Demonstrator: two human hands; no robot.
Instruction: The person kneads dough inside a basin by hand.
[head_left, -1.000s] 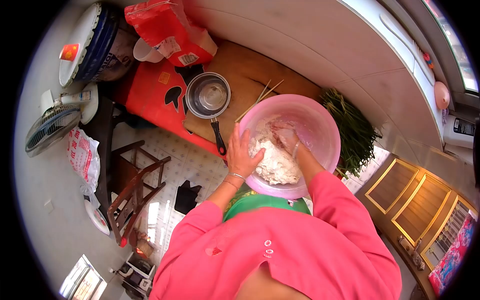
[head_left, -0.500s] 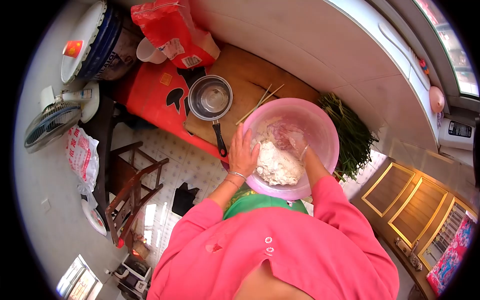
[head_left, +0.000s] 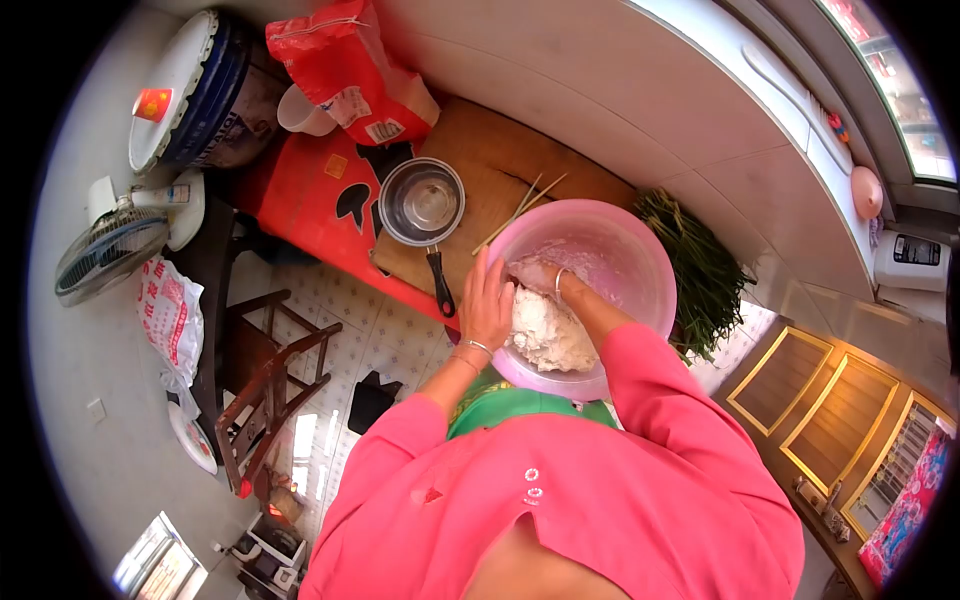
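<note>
A pink basin (head_left: 652, 250) holds a lumpy mass of white dough (head_left: 548, 335). My left hand (head_left: 485, 305) rests on the basin's left rim, its fingers stretched out and pointing up along the wall. My right hand (head_left: 537, 275) is down inside the basin at the upper left edge of the dough, with flour or dough on it; its fingertips are hidden. Left of the basin, a metal pan (head_left: 422, 202) with a black handle sits on a wooden board (head_left: 490, 140). Two chopsticks (head_left: 520, 213) lie on the board beside the rim.
Green leafy stalks (head_left: 695, 270) lie right of the basin. A red bag (head_left: 365, 75) and a white cup (head_left: 303, 112) stand at the back left, near a large bucket (head_left: 225, 100). A fan (head_left: 110, 250) and a wooden chair (head_left: 265, 385) are at the left.
My right hand has moved left across the basin, from the right side of the dough toward my left hand. My left hand has stayed at the rim.
</note>
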